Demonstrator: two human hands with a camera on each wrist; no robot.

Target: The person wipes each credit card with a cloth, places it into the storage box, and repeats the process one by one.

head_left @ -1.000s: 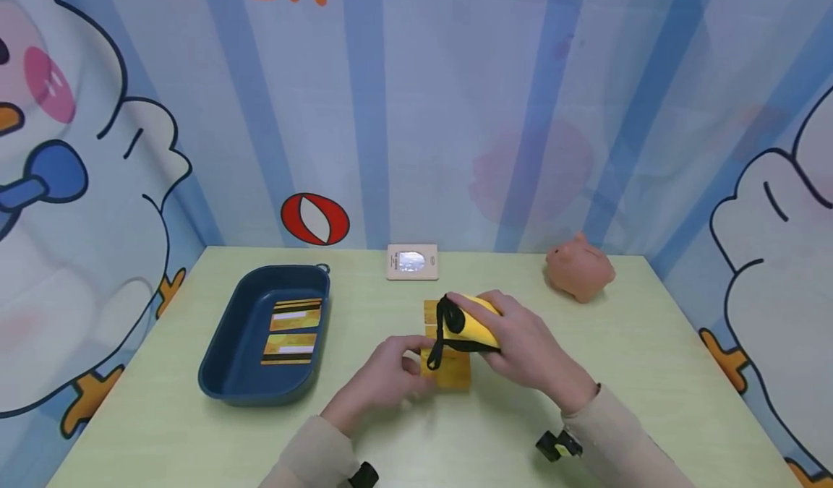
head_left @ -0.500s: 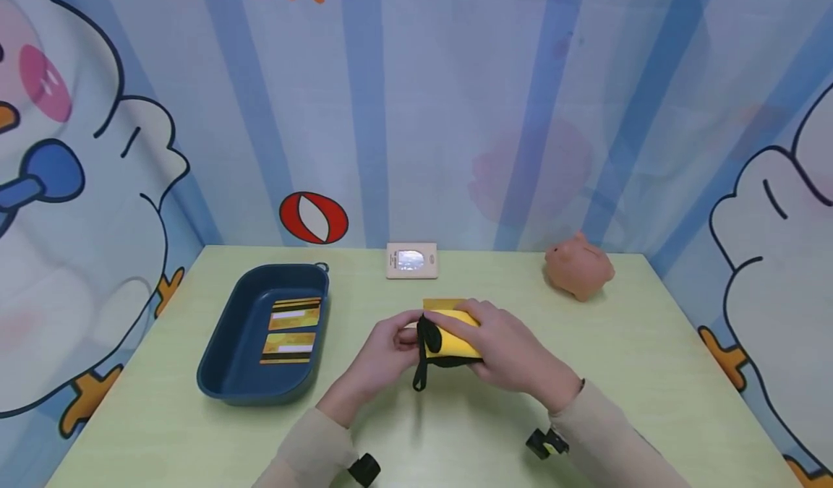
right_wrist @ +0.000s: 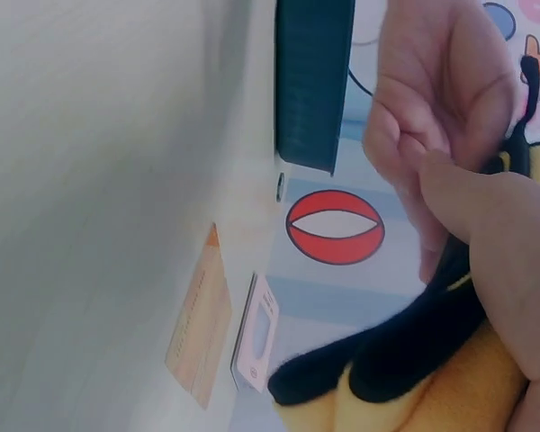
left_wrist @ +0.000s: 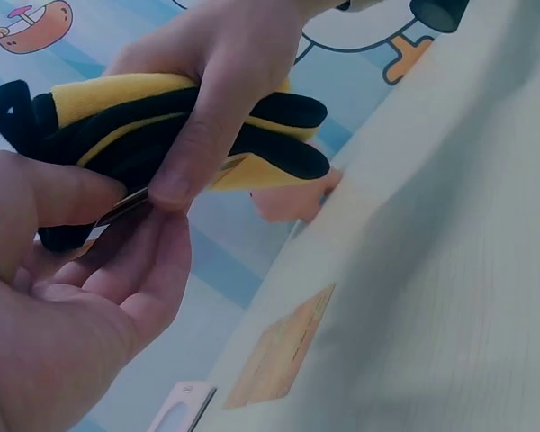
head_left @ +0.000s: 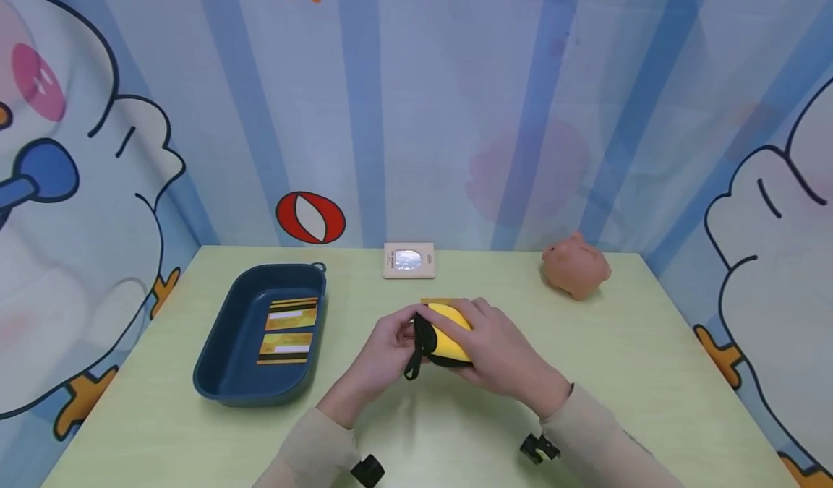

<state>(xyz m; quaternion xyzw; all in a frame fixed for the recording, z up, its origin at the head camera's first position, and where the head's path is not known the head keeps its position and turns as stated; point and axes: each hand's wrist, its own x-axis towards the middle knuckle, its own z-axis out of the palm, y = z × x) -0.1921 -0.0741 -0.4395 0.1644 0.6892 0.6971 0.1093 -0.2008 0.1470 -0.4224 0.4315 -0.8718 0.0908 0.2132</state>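
two hands (head_left: 384, 350) (head_left: 504, 350), one pouch (head_left: 451, 347), one tray (head_left: 228, 365), one pig (head_left: 575, 267)

left sleeve (head_left: 312, 448): beige | right sleeve (head_left: 601, 434): beige | wrist cameras (head_left: 368, 471): black, small

Left hand (head_left: 384, 350): up at the pouch (head_left: 450, 342) now, thumb and fingers pinching a thin card (left_wrist: 124, 208); a second ago I had it blurred beside the lower gold card.
Lower gold card: off its spot on the bench (head_left: 429, 430).
Right hand (head_left: 501, 347): shifted left with the pouch, now close against the other hand.
Strap loop (head_left: 412, 369): carried left too, slanting where I saw it hang straight half a second ago.
Upper gold card (head_left: 429, 301): down to a sliver in my head view.
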